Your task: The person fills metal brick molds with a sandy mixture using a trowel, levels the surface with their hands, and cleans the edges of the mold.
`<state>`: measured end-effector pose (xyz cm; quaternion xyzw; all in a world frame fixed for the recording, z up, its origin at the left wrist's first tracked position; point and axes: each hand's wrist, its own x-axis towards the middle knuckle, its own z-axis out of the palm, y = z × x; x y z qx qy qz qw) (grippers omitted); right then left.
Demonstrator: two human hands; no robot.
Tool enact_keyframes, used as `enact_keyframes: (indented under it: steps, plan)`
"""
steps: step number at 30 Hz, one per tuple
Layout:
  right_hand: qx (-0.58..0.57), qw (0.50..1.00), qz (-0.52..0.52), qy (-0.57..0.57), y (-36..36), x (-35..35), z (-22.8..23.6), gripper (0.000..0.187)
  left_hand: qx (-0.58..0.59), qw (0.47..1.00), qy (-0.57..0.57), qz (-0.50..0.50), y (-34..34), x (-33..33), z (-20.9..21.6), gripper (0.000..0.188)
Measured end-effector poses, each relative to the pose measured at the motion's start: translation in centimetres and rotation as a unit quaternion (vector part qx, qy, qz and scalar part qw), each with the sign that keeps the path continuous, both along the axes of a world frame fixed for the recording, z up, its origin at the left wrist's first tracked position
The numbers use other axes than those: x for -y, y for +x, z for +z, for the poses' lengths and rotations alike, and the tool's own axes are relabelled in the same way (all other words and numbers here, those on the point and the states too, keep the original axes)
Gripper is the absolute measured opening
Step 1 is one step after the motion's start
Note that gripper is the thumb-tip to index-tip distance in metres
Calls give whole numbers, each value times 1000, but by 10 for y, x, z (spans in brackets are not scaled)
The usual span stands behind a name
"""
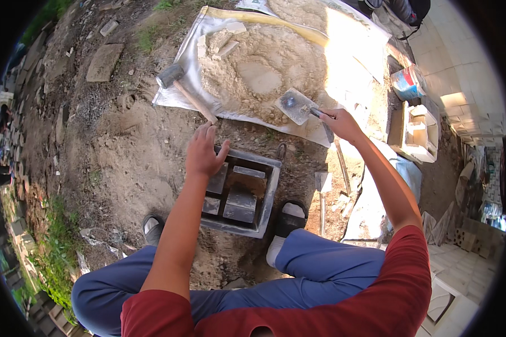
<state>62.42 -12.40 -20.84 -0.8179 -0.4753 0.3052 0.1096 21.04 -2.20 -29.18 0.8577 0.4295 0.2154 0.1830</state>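
Observation:
My right hand [343,124] is closed round the handle of a trowel [295,106]. The trowel's flat, squarish metal blade is over the near edge of a sand heap [258,78]. My left hand [204,151] has its fingers stretched forward and thumb apart, above the far left corner of a grey square mould [269,194]. Its fingertips come close to the end of a mallet's wooden handle; I cannot tell if they touch. The mallet [191,95] lies with its dark head on the sheet's left edge. Inside the mould are dark rectangular blocks [240,205] with gaps between them.
The sand lies on a white sheet [180,76] with pale broken pieces [225,48] at its far left. Right of the mould lies a long-handled tool [322,196]. A bucket [409,83] and a pale box-like block [419,132] stand by the wall. My feet flank the mould.

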Motion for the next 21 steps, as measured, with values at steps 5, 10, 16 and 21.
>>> enact_keyframes:
  steps: [5,10,16,21]
  plan:
    - [-4,1000,22,16,-25,-22,-14,42,-16,1000,6,12,-3,1,0,49]
    - [-18,997,14,68,-26,-26,-49,42,-10,1000,5,9,1,1,0,48]
    - [3,985,35,170,-38,-27,-65,44,-15,1000,6,11,-4,0,-3,45]
    - [-31,990,-15,133,-46,-54,-76,44,-1,1000,12,0,1,-1,-5,44]
